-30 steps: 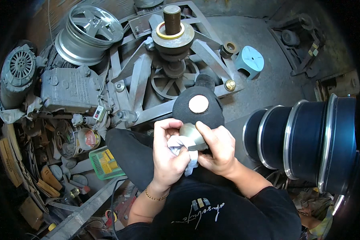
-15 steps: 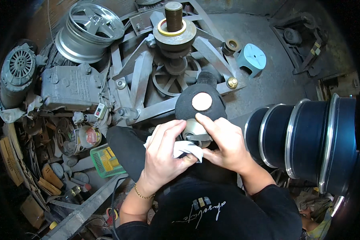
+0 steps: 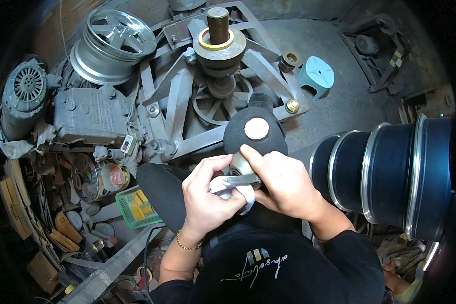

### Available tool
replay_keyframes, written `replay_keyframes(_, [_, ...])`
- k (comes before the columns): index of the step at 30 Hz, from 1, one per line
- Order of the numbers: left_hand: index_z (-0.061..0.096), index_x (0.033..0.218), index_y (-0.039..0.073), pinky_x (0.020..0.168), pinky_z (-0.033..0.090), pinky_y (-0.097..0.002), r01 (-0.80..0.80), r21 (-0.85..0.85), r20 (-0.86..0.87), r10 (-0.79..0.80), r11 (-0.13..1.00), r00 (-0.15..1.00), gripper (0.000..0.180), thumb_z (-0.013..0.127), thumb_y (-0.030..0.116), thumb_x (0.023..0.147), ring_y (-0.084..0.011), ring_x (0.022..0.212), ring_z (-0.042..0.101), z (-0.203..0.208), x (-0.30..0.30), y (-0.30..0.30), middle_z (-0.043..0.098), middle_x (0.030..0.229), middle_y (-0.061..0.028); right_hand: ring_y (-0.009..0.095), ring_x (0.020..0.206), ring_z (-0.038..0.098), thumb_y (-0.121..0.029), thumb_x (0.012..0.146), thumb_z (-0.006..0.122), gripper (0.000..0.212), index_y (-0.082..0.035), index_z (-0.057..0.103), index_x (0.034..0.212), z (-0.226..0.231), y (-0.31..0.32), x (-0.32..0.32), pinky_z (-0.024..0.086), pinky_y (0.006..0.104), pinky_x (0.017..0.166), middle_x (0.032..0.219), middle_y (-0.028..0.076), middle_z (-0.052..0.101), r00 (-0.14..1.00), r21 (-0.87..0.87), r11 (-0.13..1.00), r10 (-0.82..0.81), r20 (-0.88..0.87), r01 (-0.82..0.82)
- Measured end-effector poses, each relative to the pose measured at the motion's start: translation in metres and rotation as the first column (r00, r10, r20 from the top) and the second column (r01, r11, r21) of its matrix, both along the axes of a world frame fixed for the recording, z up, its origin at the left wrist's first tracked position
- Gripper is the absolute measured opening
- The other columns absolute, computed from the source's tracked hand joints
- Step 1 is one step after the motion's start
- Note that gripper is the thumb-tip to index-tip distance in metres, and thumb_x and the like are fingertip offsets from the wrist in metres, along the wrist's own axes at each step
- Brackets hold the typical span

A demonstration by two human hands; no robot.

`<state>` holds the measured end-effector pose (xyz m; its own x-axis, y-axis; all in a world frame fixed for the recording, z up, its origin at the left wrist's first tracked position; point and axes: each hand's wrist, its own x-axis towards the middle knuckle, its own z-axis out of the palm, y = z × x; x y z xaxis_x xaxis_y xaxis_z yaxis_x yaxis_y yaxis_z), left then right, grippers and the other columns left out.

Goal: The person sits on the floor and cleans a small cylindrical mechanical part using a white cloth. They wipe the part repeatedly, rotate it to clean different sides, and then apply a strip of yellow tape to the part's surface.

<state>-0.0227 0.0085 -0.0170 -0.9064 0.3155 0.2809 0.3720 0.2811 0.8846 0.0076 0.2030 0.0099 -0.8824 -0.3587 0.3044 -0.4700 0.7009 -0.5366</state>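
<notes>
Both hands come together over my lap, just in front of my knee. My left hand [image 3: 207, 190] is closed, its thumb and fingers pinching a whitish, cloth-like strip [image 3: 246, 196] that curls below them. A pale, rounded, roll-like piece [image 3: 240, 164] with a dark centre sits between the hands. My right hand [image 3: 289, 185] grips that piece, index finger stretched along its top and the other fingers curled. A flat grey band crosses its near end; what the band belongs to, I cannot tell. The fingers hide much of both things.
Ahead stands a metal frame [image 3: 180, 101] with a threaded spindle [image 3: 219, 30]. Dark wheel rims [image 3: 392, 175] are lined up at the right. A silver wheel [image 3: 111, 48], a motor [image 3: 26, 96] and a green basket [image 3: 137, 215] lie leftward. A light blue stool [image 3: 316, 75] stands beyond the frame.
The pale piece has tilted, and its dark centre shows more. The strip now curls lower beneath my left fingers. My right hand has turned slightly over the piece.
</notes>
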Motion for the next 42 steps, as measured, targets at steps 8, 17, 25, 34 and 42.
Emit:
replay_keyframes(8, [0.064,0.116,-0.006,0.081,0.057,-0.0336,0.039,-0.034,0.198,-0.031,0.999,0.980,0.053,0.076,0.003,0.065,-0.0261,0.091,0.072,0.006,0.007,-0.008,0.071,0.106,-0.0193,0.037,0.087,0.063,-0.014,0.078,0.074,0.080,0.007,0.036,0.146,0.006,0.005,-0.008,0.052,0.0435,0.076,0.094,0.020,0.061,0.967,-0.116,0.982,0.169,0.189,-0.149])
replay_keyframes(17, [0.066,0.115,-0.006,0.079,0.057,-0.0358,0.030,-0.031,-0.042,-0.032,0.999,0.999,0.056,0.085,0.025,0.073,-0.0309,0.090,0.072,-0.007,0.006,-0.009,0.071,0.106,-0.0216,0.017,0.073,0.061,-0.014,0.083,0.077,0.077,0.003,0.041,0.149,-0.008,0.020,-0.012,0.049,0.0303,0.074,0.093,0.015,0.069,0.903,-0.561,0.827,0.275,0.331,-0.047])
replay_keyframes(25, [0.066,0.110,-0.009,0.072,0.056,-0.0374,0.025,-0.115,-0.276,-0.056,0.993,0.959,0.061,0.086,0.036,0.074,-0.0318,0.081,0.070,-0.011,0.004,-0.005,0.071,0.096,-0.0204,0.011,0.087,0.058,-0.009,0.093,0.066,0.060,0.002,0.044,0.148,-0.007,0.020,-0.008,0.049,0.0272,0.082,0.097,0.008,0.068,0.852,-0.693,0.713,0.295,0.433,0.105])
replay_keyframes(34, [0.065,0.106,-0.010,0.068,0.056,-0.0375,0.209,-0.201,-0.512,-0.284,0.957,0.811,0.055,0.082,0.032,0.073,-0.0316,0.074,0.068,-0.015,-0.015,-0.014,0.069,0.090,-0.0179,0.002,0.059,0.034,-0.025,0.101,0.060,0.049,-0.001,0.051,0.143,0.005,0.022,0.004,0.026,0.0201,0.053,0.078,-0.006,0.050,0.570,-0.724,0.467,0.448,0.688,0.507])
replay_keyframes(42, [0.067,0.110,-0.006,0.067,0.055,-0.0373,0.280,-0.178,-0.504,-0.332,0.943,0.797,0.052,0.081,0.027,0.072,-0.0304,0.075,0.067,-0.021,-0.021,-0.016,0.070,0.092,-0.0173,0.001,0.057,0.035,-0.016,0.099,0.063,0.035,-0.004,0.058,0.132,0.000,0.015,0.001,0.025,0.0192,0.048,0.081,-0.005,0.053,0.624,-0.747,0.267,0.420,0.659,0.609])
